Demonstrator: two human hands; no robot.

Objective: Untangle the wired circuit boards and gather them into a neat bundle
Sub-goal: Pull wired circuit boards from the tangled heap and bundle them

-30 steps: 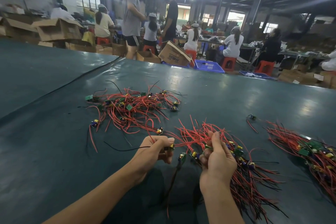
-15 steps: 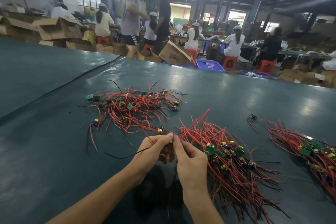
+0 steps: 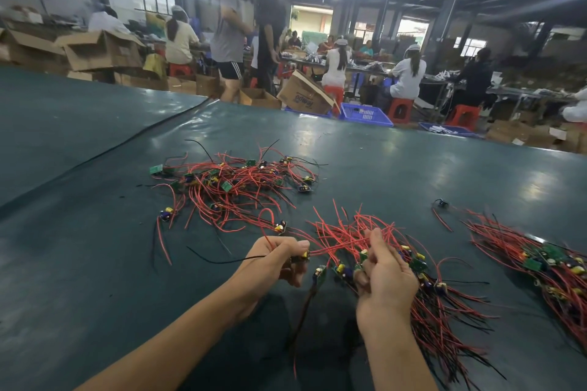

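While the left hand (image 3: pixel 276 259) curls its fingers and thumb round a small yellow-capped circuit board (image 3: pixel 305 254), with a thin black lead trailing out to its left, the right hand (image 3: pixel 386 282) is closed round several boards and red leads at the head of a loose sheaf of red and black wires (image 3: pixel 444 311) that fans back across the dark green mat-covered counter (image 3: pixel 95 263). Between the two hands a little green board (image 3: pixel 319 273) hangs free, its dark leads drooping below it, and red leads run from the left hand's board into the sheaf. That link is probably the weak spot: a sharp pull apart could strain a soldered joint or drag boards out of the sheaf and undo its order, and the hanging board could snag a loop as it swings. Just beyond the left hand, a red lead seems to rise toward the tangled heap of red-wired boards (image 3: pixel 235 190), so lifting the board may haul part of that knot along with it. Farther right, a single small dark board with red leads (image 3: pixel 441 202) lies alone, near a second laid-out bundle of red wires and green boards (image 3: pixel 546 267), which a careless sweep of the right forearm might scatter. Past the counter's far edge stand a tipped brown cardboard box (image 3: pixel 303 95) and a blue plastic crate (image 3: pixel 365 113), with seated workers behind.
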